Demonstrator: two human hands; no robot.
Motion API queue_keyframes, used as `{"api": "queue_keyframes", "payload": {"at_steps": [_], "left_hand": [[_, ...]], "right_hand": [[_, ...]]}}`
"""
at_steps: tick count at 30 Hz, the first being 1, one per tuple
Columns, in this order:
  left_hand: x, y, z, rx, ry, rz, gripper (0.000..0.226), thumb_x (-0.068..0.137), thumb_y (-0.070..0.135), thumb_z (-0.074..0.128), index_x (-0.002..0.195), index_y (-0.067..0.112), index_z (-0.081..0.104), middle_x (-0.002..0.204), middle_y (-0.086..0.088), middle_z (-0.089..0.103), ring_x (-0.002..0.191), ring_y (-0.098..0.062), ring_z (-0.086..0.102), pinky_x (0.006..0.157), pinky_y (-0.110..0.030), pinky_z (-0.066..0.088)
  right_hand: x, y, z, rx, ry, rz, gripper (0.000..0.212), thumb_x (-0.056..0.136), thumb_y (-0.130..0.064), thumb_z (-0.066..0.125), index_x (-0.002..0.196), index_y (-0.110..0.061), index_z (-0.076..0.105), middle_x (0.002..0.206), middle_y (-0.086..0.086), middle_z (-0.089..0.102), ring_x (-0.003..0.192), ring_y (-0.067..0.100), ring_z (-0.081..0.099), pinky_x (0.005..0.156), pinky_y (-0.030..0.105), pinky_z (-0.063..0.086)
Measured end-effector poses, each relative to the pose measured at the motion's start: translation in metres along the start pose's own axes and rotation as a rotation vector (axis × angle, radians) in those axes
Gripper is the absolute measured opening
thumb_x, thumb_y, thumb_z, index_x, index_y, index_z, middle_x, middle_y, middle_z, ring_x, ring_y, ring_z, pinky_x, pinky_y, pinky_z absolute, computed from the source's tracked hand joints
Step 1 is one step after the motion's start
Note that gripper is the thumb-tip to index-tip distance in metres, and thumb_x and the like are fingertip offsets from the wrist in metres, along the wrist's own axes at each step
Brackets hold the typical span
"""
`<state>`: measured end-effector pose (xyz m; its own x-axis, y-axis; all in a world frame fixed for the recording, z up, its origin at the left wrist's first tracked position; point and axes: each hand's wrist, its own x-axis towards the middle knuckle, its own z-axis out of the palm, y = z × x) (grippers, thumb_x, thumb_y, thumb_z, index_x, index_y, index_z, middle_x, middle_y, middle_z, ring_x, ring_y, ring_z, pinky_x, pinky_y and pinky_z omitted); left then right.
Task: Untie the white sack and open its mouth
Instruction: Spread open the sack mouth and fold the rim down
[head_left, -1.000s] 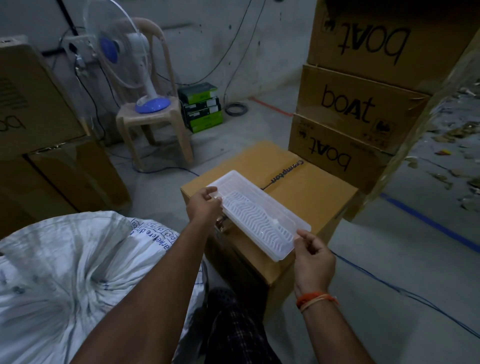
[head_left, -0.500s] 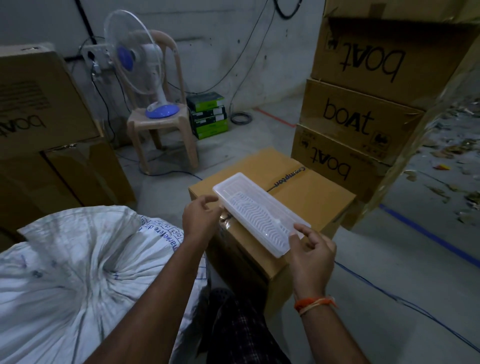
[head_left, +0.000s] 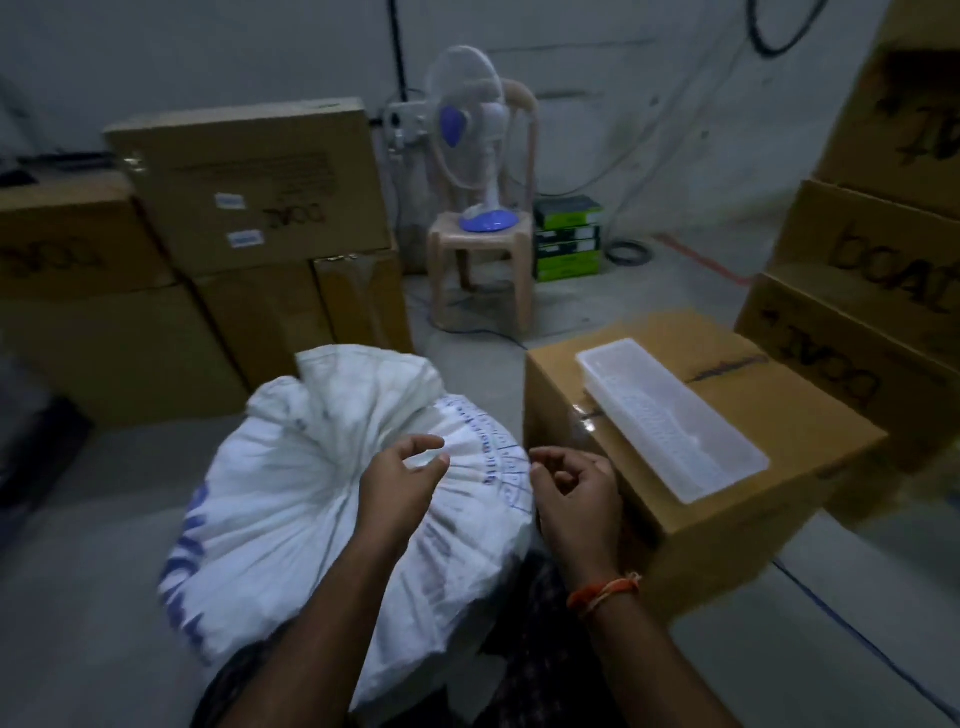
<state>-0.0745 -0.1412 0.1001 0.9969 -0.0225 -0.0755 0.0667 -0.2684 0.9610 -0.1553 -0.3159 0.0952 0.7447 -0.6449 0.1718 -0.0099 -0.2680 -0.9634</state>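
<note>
The sack (head_left: 322, 499) lies low and left of centre against the person's legs, its gathered neck pointing up and away toward the stacked boxes (head_left: 249, 208). The left hand (head_left: 402, 480) hovers over the pleats, fingers loosely curled and empty, nearer the tie. The right hand (head_left: 576, 493), also slack and empty, hangs just beside the sack's right edge. Right again, a carton (head_left: 779, 499) bearing a tray (head_left: 670, 415) crowds that side.

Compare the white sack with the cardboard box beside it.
The white sack is soft, creased and bulging; the cardboard box is rigid and flat-topped. The sack's mouth is gathered shut, the box taped. The box carries a clear plastic case; the sack carries nothing.
</note>
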Motion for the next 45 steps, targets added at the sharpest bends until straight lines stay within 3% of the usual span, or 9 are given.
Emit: {"api": "queue_keyframes", "payload": {"at_steps": [4,9,18,24,31,34,39,43,45], "left_hand": [[-0.012,-0.017,-0.05,-0.003,0.145,-0.042,0.012,0.09,0.026,0.076,0.102,0.028,0.077,0.109,0.008,0.077,0.1,-0.017,0.072,0.094,-0.049,0.061],[-0.023,-0.038,-0.082,-0.017,0.269,-0.109,0.012,0.087,0.028,0.076,0.097,0.034,0.078,0.103,0.01,0.079,0.096,-0.017,0.074,0.093,-0.049,0.061],[0.005,-0.066,-0.092,-0.025,0.274,-0.128,0.012,0.093,0.024,0.075,0.103,0.03,0.075,0.105,0.009,0.077,0.094,-0.016,0.074,0.082,-0.043,0.061],[0.053,-0.071,-0.089,-0.052,0.281,-0.069,0.015,0.094,0.019,0.072,0.103,0.031,0.073,0.106,0.011,0.076,0.101,-0.004,0.071,0.088,-0.027,0.058],[0.125,-0.069,-0.085,0.163,0.35,0.043,0.029,0.09,0.018,0.073,0.118,0.027,0.073,0.128,-0.001,0.065,0.111,-0.013,0.064,0.096,-0.028,0.056],[0.151,-0.069,-0.083,0.231,0.382,0.062,0.034,0.089,0.016,0.074,0.122,0.026,0.073,0.138,-0.002,0.052,0.119,-0.011,0.055,0.093,-0.012,0.043],[0.183,-0.076,-0.081,0.276,0.421,0.089,0.037,0.09,0.017,0.074,0.123,0.032,0.071,0.151,-0.001,0.039,0.138,-0.018,0.045,0.106,-0.025,0.047],[0.206,-0.084,-0.085,0.283,0.39,0.091,0.039,0.091,0.018,0.075,0.127,0.032,0.069,0.148,-0.003,0.044,0.135,-0.02,0.052,0.107,-0.029,0.05],[0.214,-0.086,-0.087,0.286,0.345,0.079,0.042,0.092,0.02,0.075,0.132,0.028,0.067,0.142,-0.004,0.052,0.127,-0.019,0.059,0.104,-0.026,0.049]], "right_hand": [[-0.018,-0.004,0.04,0.036,-0.171,-0.01,0.022,0.084,-0.012,0.074,0.085,-0.034,0.076,0.107,-0.004,0.06,0.089,0.011,0.067,0.084,0.027,0.055],[-0.031,-0.006,0.079,0.029,-0.317,0.011,0.018,0.085,-0.013,0.074,0.089,-0.031,0.078,0.11,-0.004,0.063,0.089,0.006,0.065,0.072,0.004,0.045],[-0.026,0.009,0.126,0.037,-0.362,0.045,0.023,0.086,-0.009,0.073,0.087,-0.032,0.078,0.108,-0.005,0.066,0.09,0.005,0.065,0.073,0.0,0.044],[0.003,0.02,0.159,0.029,-0.361,0.032,0.02,0.088,-0.013,0.072,0.089,-0.032,0.078,0.103,-0.006,0.068,0.085,-0.003,0.063,0.071,0.005,0.045],[0.055,0.016,0.223,0.028,-0.359,-0.027,0.017,0.087,-0.018,0.073,0.093,-0.033,0.078,0.106,-0.004,0.068,0.093,0.009,0.065,0.08,0.022,0.051],[0.074,0.016,0.25,0.023,-0.372,-0.068,0.02,0.088,-0.017,0.072,0.101,-0.032,0.078,0.109,-0.006,0.065,0.097,0.004,0.063,0.084,0.021,0.052],[0.101,0.016,0.282,0.008,-0.413,-0.158,0.024,0.09,-0.012,0.072,0.108,-0.027,0.077,0.116,-0.003,0.061,0.105,0.001,0.059,0.072,0.002,0.047],[0.118,0.029,0.308,-0.115,-0.488,-0.171,0.028,0.089,-0.019,0.073,0.115,-0.031,0.075,0.13,-0.001,0.053,0.114,-0.003,0.049,0.093,0.018,0.053],[0.123,0.033,0.32,-0.171,-0.554,-0.161,0.034,0.089,-0.021,0.074,0.122,-0.028,0.073,0.134,0.0,0.052,0.117,0.003,0.048,0.093,0.007,0.044]]}}
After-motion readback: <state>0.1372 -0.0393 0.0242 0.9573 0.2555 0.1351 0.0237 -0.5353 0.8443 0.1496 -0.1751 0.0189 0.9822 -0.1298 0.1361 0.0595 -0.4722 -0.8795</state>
